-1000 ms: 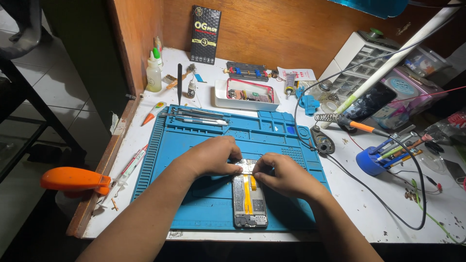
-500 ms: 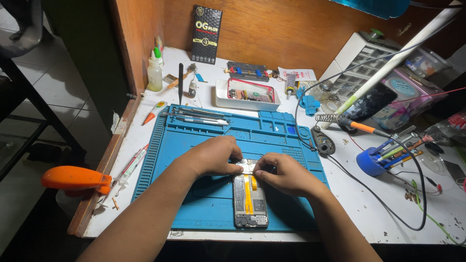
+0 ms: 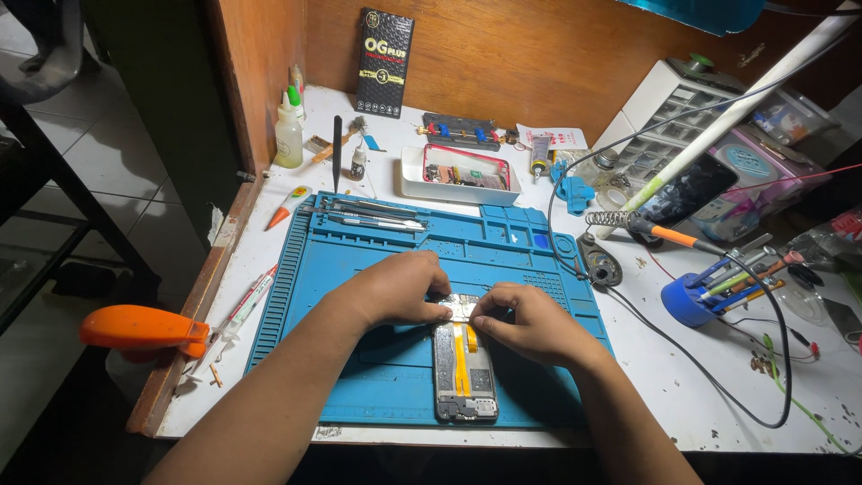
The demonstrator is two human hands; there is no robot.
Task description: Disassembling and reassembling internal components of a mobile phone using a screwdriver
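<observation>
Opened phone [image 3: 464, 370] lies face down on the near-centre of the blue work mat [image 3: 305, 296], back cover off, yellow flex ribbon running along its length. A small silver plate [image 3: 461, 307] sits at the phone's far end.

Left hand [image 3: 395, 289]: fingers curled, fingertips pinched on the left edge of the silver plate. Right hand [image 3: 525, 321]: same posture, thumb and forefinger closed on the plate's right edge. Both hands touching the plate; palms resting on the mat either side of the phone.

On the mat's far edge: tweezers [image 3: 373, 216] lying in the tray slots.

Beyond the mat: white parts tray [image 3: 460, 174] with a red-framed phone part in it, glue bottle [image 3: 287, 139] far left by the wooden wall, black packet [image 3: 383, 63] leaning upright against the back wall.

Right of the mat: soldering iron [image 3: 669, 233] with orange grip in its coil stand, blue tool cup [image 3: 690, 301] full of hand tools, black cable looping across the white table [image 3: 709, 395].

Left, off the table edge: orange handle [image 3: 144, 328].
</observation>
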